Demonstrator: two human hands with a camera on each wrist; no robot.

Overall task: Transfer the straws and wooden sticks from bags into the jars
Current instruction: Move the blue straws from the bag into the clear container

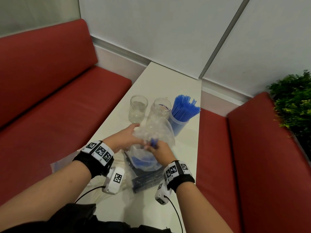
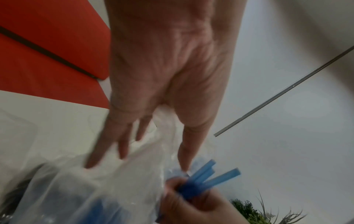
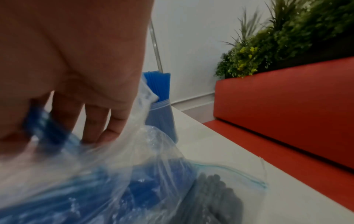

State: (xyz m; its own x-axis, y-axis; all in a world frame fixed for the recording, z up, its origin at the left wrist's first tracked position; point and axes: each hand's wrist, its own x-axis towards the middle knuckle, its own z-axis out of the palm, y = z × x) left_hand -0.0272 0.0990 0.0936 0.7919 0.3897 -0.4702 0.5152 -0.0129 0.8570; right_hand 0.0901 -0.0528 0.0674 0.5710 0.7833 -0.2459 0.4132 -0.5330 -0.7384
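My left hand (image 1: 126, 137) holds a crumpled clear plastic bag (image 1: 156, 130) just above the white table, with the film between thumb and fingers (image 2: 114, 144). At the bag's mouth my right hand (image 1: 159, 152) grips a few blue straws (image 2: 201, 180); more blue straws (image 3: 141, 186) lie inside the bag. Behind the bag two clear jars (image 1: 138, 108) (image 1: 159, 110) stand with no straws in them. To their right a jar (image 1: 178, 121) is packed with upright blue straws (image 1: 184, 106). A zip bag of dark straws (image 1: 146, 180) lies flat under the held bag.
The narrow white table (image 1: 168, 78) runs between red bench seats on the left (image 1: 50, 98) and right (image 1: 252, 148), ending at a white wall. A green plant (image 1: 294, 101) stands behind the right bench. Another pale clear bag (image 1: 94, 187) lies under my left wrist.
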